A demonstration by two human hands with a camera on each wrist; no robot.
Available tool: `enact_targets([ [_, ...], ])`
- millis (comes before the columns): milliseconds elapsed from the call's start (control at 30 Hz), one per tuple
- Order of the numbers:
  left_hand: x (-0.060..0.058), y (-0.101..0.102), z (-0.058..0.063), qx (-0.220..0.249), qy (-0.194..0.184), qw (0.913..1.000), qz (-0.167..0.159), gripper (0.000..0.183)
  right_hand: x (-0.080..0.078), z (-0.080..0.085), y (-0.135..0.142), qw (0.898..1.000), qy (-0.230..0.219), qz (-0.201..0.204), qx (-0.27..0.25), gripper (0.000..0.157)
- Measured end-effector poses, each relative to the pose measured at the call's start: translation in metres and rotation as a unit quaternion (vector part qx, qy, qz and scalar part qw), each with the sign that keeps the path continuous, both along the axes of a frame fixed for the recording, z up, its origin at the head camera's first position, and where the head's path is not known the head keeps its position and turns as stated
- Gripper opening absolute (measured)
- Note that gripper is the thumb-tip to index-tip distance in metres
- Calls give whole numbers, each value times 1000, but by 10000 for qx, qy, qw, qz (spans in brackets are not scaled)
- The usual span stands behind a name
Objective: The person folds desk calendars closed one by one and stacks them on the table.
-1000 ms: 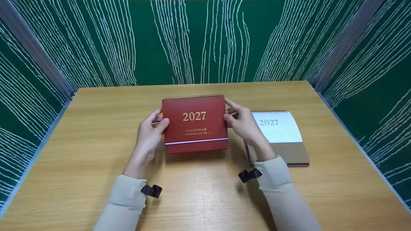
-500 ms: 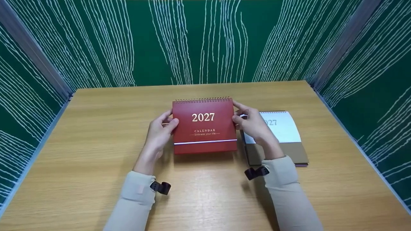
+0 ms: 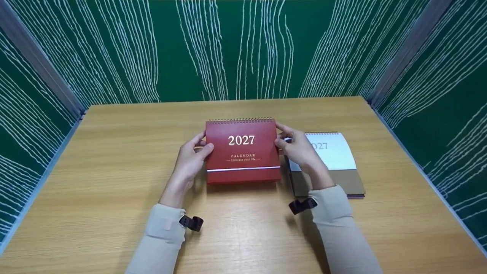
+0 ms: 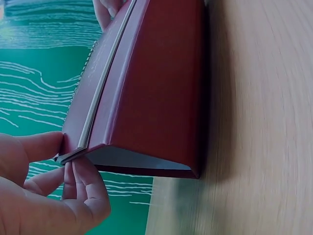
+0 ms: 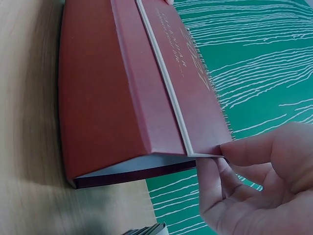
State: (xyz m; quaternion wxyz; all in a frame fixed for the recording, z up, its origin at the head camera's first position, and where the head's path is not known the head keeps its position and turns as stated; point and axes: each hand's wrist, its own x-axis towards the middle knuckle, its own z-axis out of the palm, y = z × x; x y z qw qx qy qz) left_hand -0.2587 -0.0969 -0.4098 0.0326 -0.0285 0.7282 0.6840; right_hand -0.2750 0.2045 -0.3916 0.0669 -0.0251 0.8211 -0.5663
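A red desk calendar [image 3: 243, 149] with gold "2027" lettering and a wire spiral along its top is held in front of me. My left hand [image 3: 193, 156] pinches its left edge, the thumb on the front cover and the fingers behind. On the opposite edge my right hand [image 3: 300, 150] grips in the same way. Both wrist views show the stand of the calendar [image 4: 161, 88] folded into a triangular shape, hollow at the ends. Its base is close over the table, and a dark shadow lies along it.
A second desk calendar [image 3: 335, 179], white page over a tan base, lies on the wooden table [image 3: 114, 160] at the right, partly behind my right hand. Green walls [image 3: 243, 49] with white wavy lines stand around the back and sides.
Both hands have carried the red calendar to the right, nearer the white one, and then slightly down toward the table. The hold on its edges looks the same.
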Motion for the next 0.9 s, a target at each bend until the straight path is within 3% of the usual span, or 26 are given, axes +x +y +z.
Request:
enact_targets([
  [433, -2, 1, -6, -146, -52, 9999, -75, 60, -1, -6, 0, 9999, 167, 2, -13, 59],
  [600, -2, 3, -9, -107, -76, 9995, -277, 61, -1, -9, 0, 9998, 191, -57, 74, 59],
  [767, -1, 3, -11, -180, -60, 9988, -442, 62, -3, -13, -2, 9997, 221, -84, -70, 58],
  [900, -1, 3, -13, -277, -87, 9989, -369, 63, -5, -17, -3, 9995, 194, -90, -253, 58],
])
